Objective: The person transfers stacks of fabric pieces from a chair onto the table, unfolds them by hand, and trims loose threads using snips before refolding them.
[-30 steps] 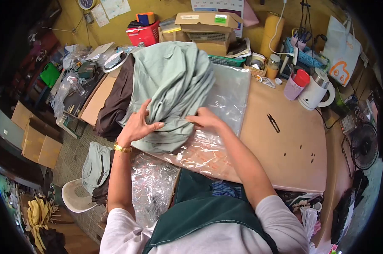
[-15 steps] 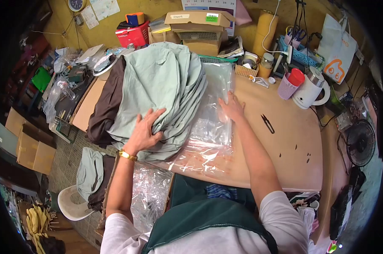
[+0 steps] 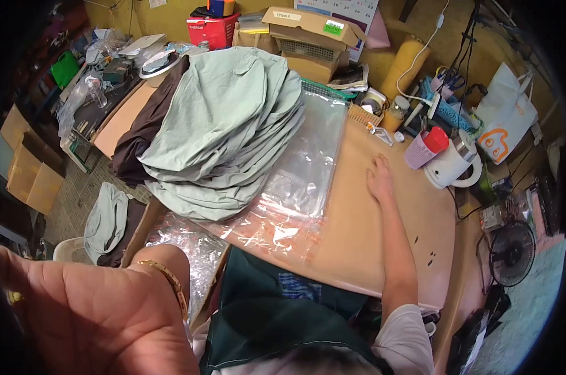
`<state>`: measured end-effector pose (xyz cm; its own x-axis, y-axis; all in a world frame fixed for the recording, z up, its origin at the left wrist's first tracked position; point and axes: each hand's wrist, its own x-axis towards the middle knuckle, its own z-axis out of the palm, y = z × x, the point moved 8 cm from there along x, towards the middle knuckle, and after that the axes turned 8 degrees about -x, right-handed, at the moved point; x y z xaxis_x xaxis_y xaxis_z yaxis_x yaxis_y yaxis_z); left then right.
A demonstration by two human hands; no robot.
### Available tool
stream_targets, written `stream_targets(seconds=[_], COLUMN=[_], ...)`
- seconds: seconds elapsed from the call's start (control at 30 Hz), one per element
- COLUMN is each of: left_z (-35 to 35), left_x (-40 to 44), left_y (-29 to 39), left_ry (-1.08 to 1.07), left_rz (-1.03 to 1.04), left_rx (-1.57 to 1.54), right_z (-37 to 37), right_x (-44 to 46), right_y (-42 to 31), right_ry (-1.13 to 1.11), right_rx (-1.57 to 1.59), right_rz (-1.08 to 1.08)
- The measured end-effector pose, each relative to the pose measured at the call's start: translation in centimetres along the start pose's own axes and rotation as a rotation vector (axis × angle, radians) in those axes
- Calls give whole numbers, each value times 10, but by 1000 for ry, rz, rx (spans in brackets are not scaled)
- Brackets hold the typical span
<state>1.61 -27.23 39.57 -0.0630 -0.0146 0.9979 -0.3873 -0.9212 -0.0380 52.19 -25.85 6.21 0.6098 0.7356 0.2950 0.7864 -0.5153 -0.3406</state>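
My left hand (image 3: 101,306) is raised close to the camera at the lower left, its palm facing me. Its fingers run off into the dark edge, partly hidden, and nothing shows in the palm. My right hand (image 3: 380,180) rests on the tan tabletop (image 3: 358,250), fingers stretched forward. The black thread snips seen earlier are hidden, probably beneath this hand or forearm. A pile of pale green cloth pieces (image 3: 226,119) lies left of centre, with dark brown cloth (image 3: 145,119) beside it. Between pile and right hand lie clear plastic bags (image 3: 301,162).
At the back right stand a white kettle (image 3: 448,165), a pink holder with a red cup (image 3: 420,150), and a jar (image 3: 396,112). Cardboard boxes (image 3: 308,50) line the back. A fan (image 3: 512,253) stands far right. Below the table edge sits a box of crumpled plastic (image 3: 186,250).
My left hand has left the green cloth and come up near the camera. The right hand has moved right, off the plastic bags onto the tabletop. The snips have gone out of sight.
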Motion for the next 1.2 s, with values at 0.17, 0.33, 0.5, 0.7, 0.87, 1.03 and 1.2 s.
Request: stream_targets(seconds=[0.17,0.33,0.5,0.7,0.87,1.03,1.2], left_z=[20,33,91,196,175,172,171], left_x=[-10,-18,-70,-309,-344,-341,-338], left_y=[-14,-29,-62,-105,-104,-104,-105], left_ry=[14,16,-226,-1172,-1310,-1175,-1161], left_rz=[-27,-73,-423,-792,-767,-853,-848], left_rx=[-63,-128,-296,276,379,290,305], right_z=[26,64,51,44,42,32,16], right_x=[76,134,143,136,133,106,108], right_y=[-15,2,13,10,5,-2,1], right_ry=[-29,-84,-28,-60,-19,-57,-84], right_rx=[-107,-169,-173,-423,-287,-18,-16], right_rz=[-154,-92,-70,-67,-138,-76,-22])
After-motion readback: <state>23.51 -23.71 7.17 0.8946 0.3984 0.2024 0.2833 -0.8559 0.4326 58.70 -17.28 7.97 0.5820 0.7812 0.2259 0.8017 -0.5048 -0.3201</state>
